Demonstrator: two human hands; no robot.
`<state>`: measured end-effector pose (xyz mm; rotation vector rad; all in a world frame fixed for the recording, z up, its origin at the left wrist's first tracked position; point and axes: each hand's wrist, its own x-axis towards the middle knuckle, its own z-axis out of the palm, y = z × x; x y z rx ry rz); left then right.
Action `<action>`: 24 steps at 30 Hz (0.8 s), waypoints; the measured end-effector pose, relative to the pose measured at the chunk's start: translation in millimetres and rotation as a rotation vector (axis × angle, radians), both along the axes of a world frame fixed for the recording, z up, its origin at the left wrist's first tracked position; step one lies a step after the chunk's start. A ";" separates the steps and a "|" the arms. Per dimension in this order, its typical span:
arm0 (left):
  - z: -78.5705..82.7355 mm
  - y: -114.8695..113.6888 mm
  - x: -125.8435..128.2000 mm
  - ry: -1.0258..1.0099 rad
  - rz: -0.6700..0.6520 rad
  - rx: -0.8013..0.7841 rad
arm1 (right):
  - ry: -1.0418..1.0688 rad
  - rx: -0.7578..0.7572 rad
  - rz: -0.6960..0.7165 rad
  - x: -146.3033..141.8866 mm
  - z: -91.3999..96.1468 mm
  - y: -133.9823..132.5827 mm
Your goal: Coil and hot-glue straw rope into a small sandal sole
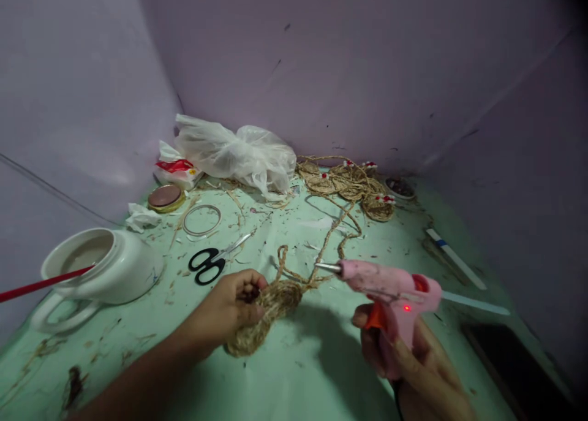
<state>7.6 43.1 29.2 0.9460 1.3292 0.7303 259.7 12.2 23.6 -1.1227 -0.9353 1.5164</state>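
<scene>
My left hand (236, 307) grips a coiled jute rope piece (271, 317) by its left side, fingers closed on it. From its far end a braided strand runs back to a pile of round jute coils (340, 185) with red and white beads. In my right hand (408, 366) is a pink hot glue gun (390, 289) with its red light lit. A finger lies at the orange trigger. The metal nozzle points left, above the strand and apart from the coiled piece. A clear glue stick (475, 301) sticks out of the gun's back.
Black-handled scissors (209, 265) lie left of centre, near a tape ring (202, 219). A white ceramic pot (124, 268) rests on its side at left. Behind are a plastic bag (239, 154) and a round tin (165, 197). A dark flat object (514, 366) lies at right.
</scene>
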 end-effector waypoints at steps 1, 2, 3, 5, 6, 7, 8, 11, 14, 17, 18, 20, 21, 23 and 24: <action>2.6 1.0 -5.2 -0.046 0.037 -0.002 | 0.015 0.006 -0.046 0.4 0.2 0.7; 5.0 1.9 -10.2 -0.095 0.082 0.005 | 0.035 0.005 -0.092 0.5 -0.2 2.1; 7.0 2.7 -14.7 -0.133 0.126 0.017 | 0.061 -0.003 -0.124 0.1 -1.0 4.3; 9.8 3.8 -21.7 -0.170 0.169 0.044 | 0.125 -0.044 -0.109 -2.9 -3.2 11.5; 10.6 4.0 -24.0 -0.171 0.173 0.054 | 0.162 -0.073 -0.071 -5.4 -3.8 16.6; 11.0 4.0 -25.7 -0.168 0.168 0.060 | 0.200 -0.109 -0.020 -8.5 -3.4 22.6; 11.1 3.7 -27.3 -0.165 0.154 0.063 | 0.239 -0.145 0.022 -11.6 -1.7 29.5; 11.6 2.3 -33.0 -0.173 0.010 0.060 | 0.317 -0.205 0.093 -17.8 12.4 55.1; 14.1 2.4 -41.8 -0.113 -0.247 0.062 | 0.245 -0.253 0.122 -16.3 32.4 83.9; 19.0 3.5 -47.6 0.014 -0.430 0.091 | 0.125 -0.272 0.109 -17.2 40.0 109.2; 20.7 3.5 -48.0 0.044 -0.467 0.099 | 0.102 -0.277 0.109 -20.1 37.8 116.0; 23.6 2.1 -46.8 0.063 -0.528 0.102 | 0.063 -0.295 0.124 -29.4 27.5 126.9; 24.4 0.9 -45.5 0.058 -0.547 0.100 | 0.042 -0.302 0.133 -35.1 20.6 131.3; 23.7 -1.5 -42.9 0.034 -0.568 0.095 | -0.002 -0.305 0.143 -46.5 7.7 139.1; 21.8 -2.4 -41.7 0.020 -0.572 0.089 | -0.023 -0.289 0.136 -51.2 3.4 143.2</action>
